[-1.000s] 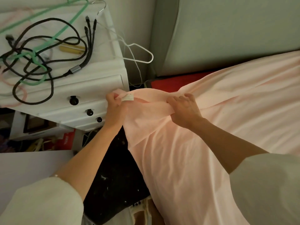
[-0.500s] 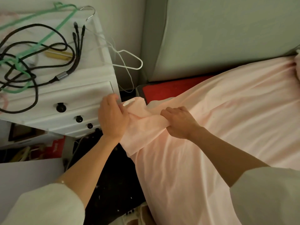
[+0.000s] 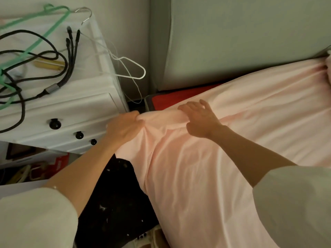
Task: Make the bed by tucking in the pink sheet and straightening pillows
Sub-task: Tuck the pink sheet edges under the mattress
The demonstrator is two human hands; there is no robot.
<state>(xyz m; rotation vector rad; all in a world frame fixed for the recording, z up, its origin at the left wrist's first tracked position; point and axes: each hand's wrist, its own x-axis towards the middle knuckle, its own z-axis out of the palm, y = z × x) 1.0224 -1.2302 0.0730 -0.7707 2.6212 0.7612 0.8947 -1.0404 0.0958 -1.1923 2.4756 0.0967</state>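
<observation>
The pink sheet (image 3: 206, 167) covers the bed and hangs over its near-left corner. My left hand (image 3: 123, 127) is closed on a bunched fold of the sheet at that corner, beside the nightstand. My right hand (image 3: 198, 119) pinches the sheet's upper edge a little to the right, thumb under the fold, other fingers spread above it. A strip of red mattress (image 3: 179, 97) shows uncovered between the sheet's edge and the grey headboard (image 3: 241, 42). A pink pillow's edge (image 3: 328, 63) peeks in at the far right.
A white nightstand (image 3: 71, 104) with black knobs stands left of the bed, carrying tangled black cables (image 3: 35, 68), a green hanger (image 3: 32, 45) and a white wire hanger (image 3: 129, 68). Dark floor (image 3: 114, 203) lies between it and the bed; boxes sit underneath.
Both hands have carried the sheet's corner toward the head of the bed, covering more of the red mattress. My right hand's fingers have opened out above the fold.
</observation>
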